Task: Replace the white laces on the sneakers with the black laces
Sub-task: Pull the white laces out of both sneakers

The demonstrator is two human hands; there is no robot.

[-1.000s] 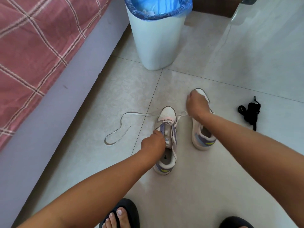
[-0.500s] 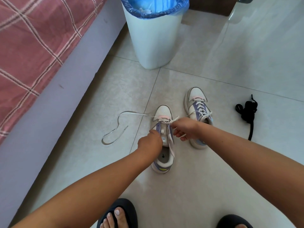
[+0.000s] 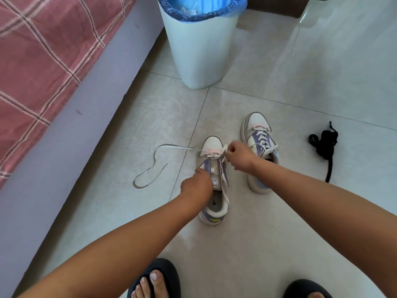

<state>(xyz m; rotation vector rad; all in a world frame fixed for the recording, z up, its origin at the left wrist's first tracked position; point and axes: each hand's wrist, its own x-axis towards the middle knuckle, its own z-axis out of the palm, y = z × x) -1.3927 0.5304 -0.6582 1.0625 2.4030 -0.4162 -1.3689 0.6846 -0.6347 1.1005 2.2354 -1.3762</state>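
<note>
Two white-and-purple sneakers stand on the tiled floor. The left sneaker (image 3: 212, 145) has its white lace (image 3: 150, 171) mostly undone, one long end trailing in loops to the left. My left hand (image 3: 196, 186) grips that shoe at the tongue and left side. My right hand (image 3: 237, 154) pinches the other end of the white lace just above the toe eyelets. The right sneaker (image 3: 257, 134) is still fully laced in white. A bundle of black laces (image 3: 324, 145) lies on the floor to the right.
A white bin (image 3: 199, 50) with a blue liner stands just beyond the shoes. A bed (image 3: 43, 61) with a red checked cover and pale frame runs along the left. My feet in dark slippers (image 3: 156, 280) are at the bottom edge.
My right hand came back from the right sneaker's toe to the left sneaker and took hold of the white lace near the toe eyelets. My left hand stayed on the shoe.
</note>
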